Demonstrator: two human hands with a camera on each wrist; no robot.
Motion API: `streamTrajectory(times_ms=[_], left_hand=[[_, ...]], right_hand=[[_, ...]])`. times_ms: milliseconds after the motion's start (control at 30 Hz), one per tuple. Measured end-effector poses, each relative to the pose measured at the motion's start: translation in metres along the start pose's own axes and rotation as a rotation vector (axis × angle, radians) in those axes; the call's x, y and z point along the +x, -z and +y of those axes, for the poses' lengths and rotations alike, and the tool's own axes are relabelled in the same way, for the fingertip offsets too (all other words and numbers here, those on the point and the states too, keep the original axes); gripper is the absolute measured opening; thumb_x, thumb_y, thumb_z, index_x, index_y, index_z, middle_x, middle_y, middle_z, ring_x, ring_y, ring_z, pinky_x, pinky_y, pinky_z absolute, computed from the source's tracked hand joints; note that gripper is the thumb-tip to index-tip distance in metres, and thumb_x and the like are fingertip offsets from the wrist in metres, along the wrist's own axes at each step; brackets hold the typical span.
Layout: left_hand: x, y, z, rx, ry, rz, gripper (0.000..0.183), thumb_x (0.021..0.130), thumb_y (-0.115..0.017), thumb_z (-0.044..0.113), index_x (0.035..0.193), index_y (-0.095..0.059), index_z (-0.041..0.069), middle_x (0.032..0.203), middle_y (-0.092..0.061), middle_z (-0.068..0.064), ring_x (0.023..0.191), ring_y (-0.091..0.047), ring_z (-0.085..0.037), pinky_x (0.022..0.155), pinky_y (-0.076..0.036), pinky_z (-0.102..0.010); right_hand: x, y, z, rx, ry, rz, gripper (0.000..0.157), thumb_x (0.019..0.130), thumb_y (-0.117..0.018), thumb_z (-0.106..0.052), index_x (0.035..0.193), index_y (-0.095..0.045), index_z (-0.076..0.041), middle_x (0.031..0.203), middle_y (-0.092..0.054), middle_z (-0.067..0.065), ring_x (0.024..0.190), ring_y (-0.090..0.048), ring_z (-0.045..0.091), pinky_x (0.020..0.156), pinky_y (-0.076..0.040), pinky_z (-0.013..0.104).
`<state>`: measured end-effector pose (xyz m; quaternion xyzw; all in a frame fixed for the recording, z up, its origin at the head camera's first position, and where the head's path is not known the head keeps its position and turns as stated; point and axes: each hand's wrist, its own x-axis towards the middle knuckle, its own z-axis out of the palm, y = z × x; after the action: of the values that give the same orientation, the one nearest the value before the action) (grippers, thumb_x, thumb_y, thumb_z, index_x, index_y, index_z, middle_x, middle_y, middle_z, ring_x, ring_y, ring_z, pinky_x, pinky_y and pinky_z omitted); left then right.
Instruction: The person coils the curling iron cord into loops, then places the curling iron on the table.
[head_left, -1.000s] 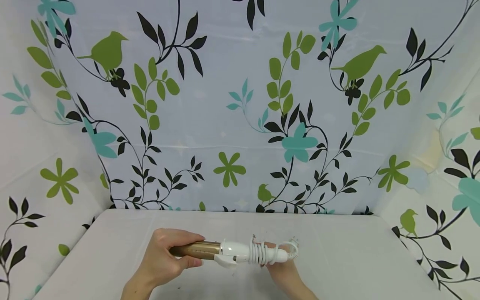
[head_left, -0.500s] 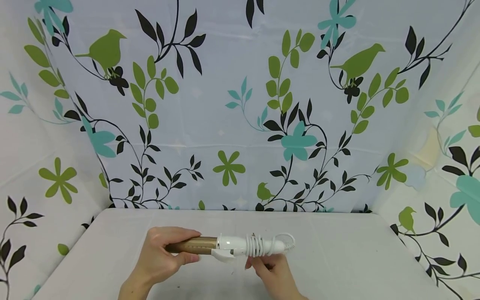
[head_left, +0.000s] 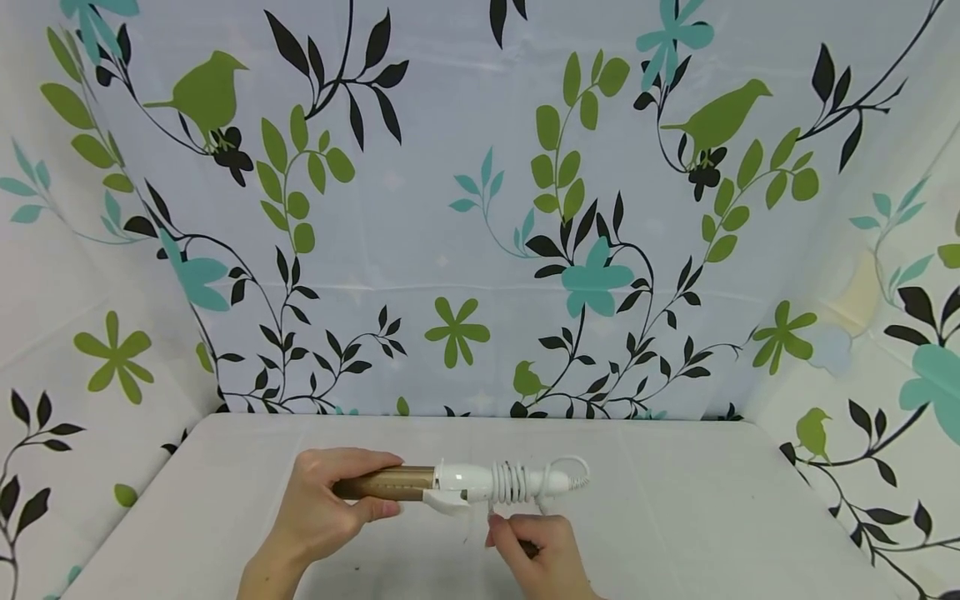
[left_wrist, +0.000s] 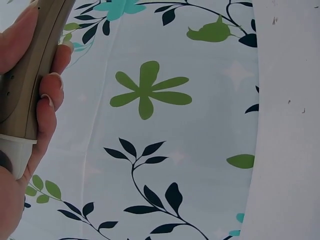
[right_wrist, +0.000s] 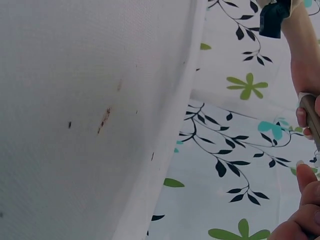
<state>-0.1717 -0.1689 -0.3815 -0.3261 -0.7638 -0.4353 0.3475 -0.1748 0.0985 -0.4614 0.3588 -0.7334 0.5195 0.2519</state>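
A curling iron with a gold barrel (head_left: pixel 386 483) and a white handle (head_left: pixel 465 477) is held level above the table. My left hand (head_left: pixel 322 504) grips it around the barrel, thumb on the near side, as the left wrist view shows close up on the gold barrel (left_wrist: pixel 30 75). Several turns of white cord (head_left: pixel 510 483) wrap the handle, and a loop stands off its right end. Just below the coils, my right hand (head_left: pixel 543 554) pinches a thin hanging length of the cord between thumb and curled fingers. Its palm side is mostly hidden.
A white-covered table (head_left: pixel 675 500) extends under both hands, with small dark specks and a brownish mark (right_wrist: pixel 104 119) on its cover. Behind it and at both sides hang curtains (head_left: pixel 420 208) printed with birds, leaves and flowers.
My right hand has come from behind the wrapped handle to below it, at the near side, and drawn a length of cord down. The left hand keeps its grip on the barrel.
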Motion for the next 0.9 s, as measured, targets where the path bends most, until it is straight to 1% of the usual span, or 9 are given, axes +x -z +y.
streamTrajectory(times_ms=[100, 200, 300, 400, 467, 533, 600, 733, 900], left_hand=[[0.0, 0.0, 0.0, 0.019, 0.026, 0.002, 0.049, 0.045, -0.092, -0.005, 0.091, -0.079, 0.009, 0.082, -0.077, -0.004, 0.073, -0.072, -0.008, 0.067, -0.054, -0.014], [0.0, 0.001, 0.001, 0.041, 0.057, 0.003, 0.049, 0.045, -0.092, -0.005, 0.09, -0.079, 0.01, 0.082, -0.077, -0.003, 0.073, -0.071, -0.007, 0.067, -0.053, -0.014], [0.0, 0.002, 0.002, 0.061, 0.069, 0.009, 0.049, 0.045, -0.093, -0.004, 0.09, -0.079, 0.01, 0.081, -0.077, -0.002, 0.072, -0.071, -0.006, 0.067, -0.053, -0.014], [0.0, 0.002, 0.001, 0.085, 0.065, 0.016, 0.05, 0.044, -0.093, -0.003, 0.089, -0.079, 0.011, 0.081, -0.077, -0.001, 0.072, -0.07, -0.005, 0.067, -0.052, -0.013], [0.0, 0.002, 0.001, 0.101, 0.06, 0.016, 0.05, 0.043, -0.093, -0.004, 0.089, -0.079, 0.011, 0.081, -0.077, 0.0, 0.072, -0.07, -0.005, 0.067, -0.052, -0.013], [0.0, 0.001, 0.001, 0.121, 0.056, 0.013, 0.05, 0.042, -0.093, -0.004, 0.088, -0.079, 0.011, 0.08, -0.077, 0.0, 0.071, -0.07, -0.005, 0.067, -0.052, -0.013], [0.0, 0.0, 0.001, 0.142, 0.06, 0.007, 0.05, 0.041, -0.093, -0.003, 0.087, -0.079, 0.011, 0.08, -0.076, 0.002, 0.071, -0.07, -0.005, 0.066, -0.052, -0.013], [0.0, -0.001, 0.001, 0.172, 0.086, 0.002, 0.049, 0.041, -0.093, -0.002, 0.087, -0.079, 0.012, 0.08, -0.076, 0.004, 0.07, -0.07, -0.004, 0.065, -0.052, -0.013], [0.0, -0.002, 0.002, 0.191, 0.107, 0.005, 0.049, 0.041, -0.093, -0.002, 0.086, -0.079, 0.012, 0.08, -0.076, 0.005, 0.071, -0.07, -0.004, 0.065, -0.052, -0.013]], right_hand=[[0.001, 0.002, -0.001, -0.052, 0.03, -0.037, 0.027, 0.087, -0.066, 0.007, 0.075, -0.07, -0.016, 0.05, -0.047, -0.009, 0.053, -0.028, -0.017, 0.041, -0.028, 0.003], [0.003, 0.004, -0.007, -0.115, 0.018, -0.081, 0.023, 0.086, -0.068, 0.004, 0.078, -0.069, -0.018, 0.055, -0.046, -0.014, 0.054, -0.029, -0.017, 0.043, -0.029, 0.003], [0.006, 0.006, -0.012, -0.17, 0.042, -0.144, 0.019, 0.085, -0.068, 0.004, 0.085, -0.069, -0.015, 0.058, -0.045, -0.016, 0.055, -0.029, -0.017, 0.045, -0.03, 0.002], [0.008, 0.01, -0.013, -0.222, 0.074, -0.27, 0.018, 0.085, -0.066, 0.006, 0.096, -0.068, -0.009, 0.068, -0.062, -0.009, 0.056, -0.034, -0.014, 0.049, -0.033, 0.001], [0.011, 0.014, -0.013, -0.277, 0.074, -0.368, 0.015, 0.086, -0.065, 0.005, 0.096, -0.065, -0.007, 0.078, -0.071, -0.002, 0.059, -0.042, -0.012, 0.053, -0.035, 0.001], [0.012, 0.018, -0.015, -0.326, 0.051, -0.461, 0.011, 0.089, -0.065, 0.002, 0.094, -0.062, -0.007, 0.09, -0.075, 0.003, 0.062, -0.047, -0.009, 0.056, -0.037, 0.002], [0.013, 0.021, -0.016, -0.376, 0.064, -0.501, 0.007, 0.092, -0.065, -0.003, 0.091, -0.06, -0.008, 0.084, -0.073, 0.0, 0.061, -0.046, -0.008, 0.055, -0.035, 0.002], [0.015, 0.025, -0.02, -0.463, 0.087, -0.512, 0.007, 0.096, -0.064, -0.012, 0.09, -0.062, -0.01, 0.065, -0.057, -0.01, 0.055, -0.032, -0.01, 0.05, -0.029, 0.002], [0.015, 0.028, -0.026, -0.59, 0.143, -0.482, 0.007, 0.091, -0.071, -0.015, 0.09, -0.065, -0.012, 0.059, -0.046, -0.014, 0.052, -0.024, -0.009, 0.047, -0.023, 0.002]])
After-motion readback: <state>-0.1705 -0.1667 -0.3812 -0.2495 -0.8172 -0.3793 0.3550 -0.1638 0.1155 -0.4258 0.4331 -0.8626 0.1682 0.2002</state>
